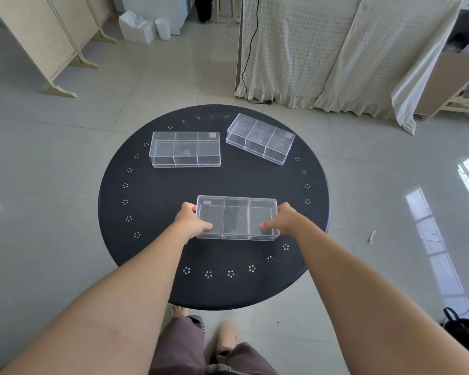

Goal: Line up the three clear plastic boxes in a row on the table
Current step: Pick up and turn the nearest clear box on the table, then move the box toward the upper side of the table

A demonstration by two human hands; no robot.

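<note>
Three clear plastic boxes with inner dividers lie on a round black table point(146, 190). The near box point(236, 217) sits at the table's middle front, long side facing me. My left hand point(191, 219) grips its left end and my right hand point(282, 219) grips its right end, thumbs on the near edge. A second box point(185, 149) lies at the back left, roughly square to me. The third box point(260, 138) lies at the back right, turned at an angle, apart from the second.
The table's rim carries a ring of small white dot clusters. Tiled floor surrounds the table. A cloth-draped frame point(322, 50) with a black cable stands behind, a folding screen point(46, 39) at far left, a dark bag point(463, 328) at lower right.
</note>
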